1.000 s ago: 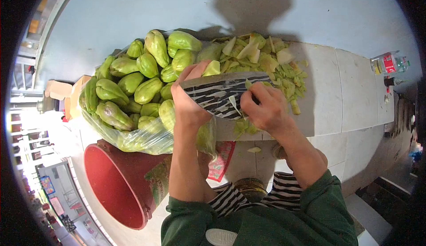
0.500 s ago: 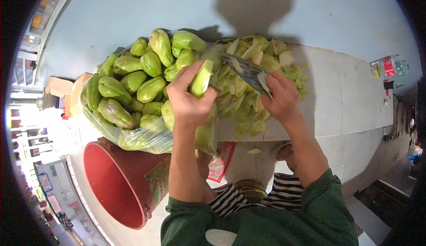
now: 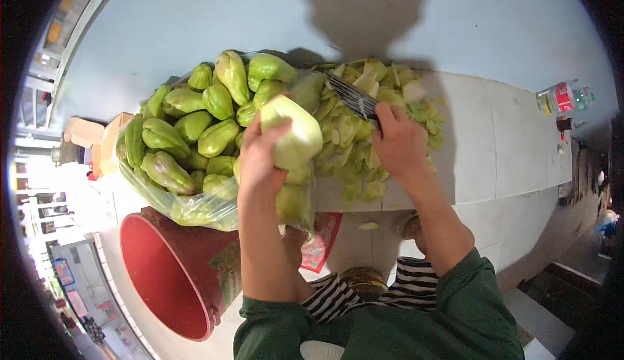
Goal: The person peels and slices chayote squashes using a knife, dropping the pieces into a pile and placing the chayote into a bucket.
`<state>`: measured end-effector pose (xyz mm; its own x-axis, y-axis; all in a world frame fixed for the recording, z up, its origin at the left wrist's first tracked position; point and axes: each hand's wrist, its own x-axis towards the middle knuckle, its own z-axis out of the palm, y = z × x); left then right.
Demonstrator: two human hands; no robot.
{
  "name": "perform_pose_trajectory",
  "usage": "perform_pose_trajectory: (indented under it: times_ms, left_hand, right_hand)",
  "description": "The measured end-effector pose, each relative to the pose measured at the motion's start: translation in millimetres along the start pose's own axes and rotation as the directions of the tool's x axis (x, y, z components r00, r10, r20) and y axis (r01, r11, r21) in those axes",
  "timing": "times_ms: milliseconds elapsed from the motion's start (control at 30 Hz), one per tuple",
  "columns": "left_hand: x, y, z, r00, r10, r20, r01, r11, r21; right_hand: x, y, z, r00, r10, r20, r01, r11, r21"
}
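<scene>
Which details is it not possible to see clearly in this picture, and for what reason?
All in the head view:
- Handle of the knife: covered by the right hand.
- Underside of the held fruit: turned away.
- Bottom of the fruit pile: under upper fruits.
- Small print on the bottle: too small.

Forearms [image 3: 268, 240] extended, left hand [image 3: 260, 157] curled, right hand [image 3: 401, 140] closed

Fisheye-warped edges, black corners; glare at left, head shadow above
</scene>
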<state>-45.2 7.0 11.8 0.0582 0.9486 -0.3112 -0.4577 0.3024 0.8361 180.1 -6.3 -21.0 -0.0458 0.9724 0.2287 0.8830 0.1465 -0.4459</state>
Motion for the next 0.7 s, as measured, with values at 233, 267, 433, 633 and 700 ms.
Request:
perform_pose_trajectory:
  times_ms: [233, 267, 433, 633, 700]
  left_hand:
    - [-10.4, -21.0, 29.5, 0.844, 0.147, 0.515, -0.519, 0.464, 0.718]
    - [-11.3, -25.9, 35.3, 0.848, 0.081, 0.524, -0.515, 0.362, 0.777]
    - [-10.3, -41.8, 54.1, 0.869, -0.156, 0.47, -0.409, 0.308, 0.859]
    - [-6.5, -56.6, 52.4, 0.845, 0.023, 0.534, -0.532, 0.143, 0.835]
    - [-7.5, -48.5, 55.8, 0.88, 0.003, 0.475, -0.474, 0.075, 0.877]
  right_hand:
    - [-4.7, 18.4, 11.5, 0.998, 0.053, -0.039, -0.048, 0.992, 0.116]
    - [-4.7, 21.3, 12.9, 0.997, 0.059, -0.042, -0.054, 0.992, 0.113]
    - [-3.0, 23.7, 9.0, 0.997, -0.04, 0.073, 0.034, 0.996, 0.086]
    - [-4.2, 17.3, 2.3, 0.998, -0.051, 0.041, 0.051, 0.999, 0.014]
    - [-5.8, 17.8, -1.6, 0.995, -0.096, 0.013, 0.096, 0.995, -0.028]
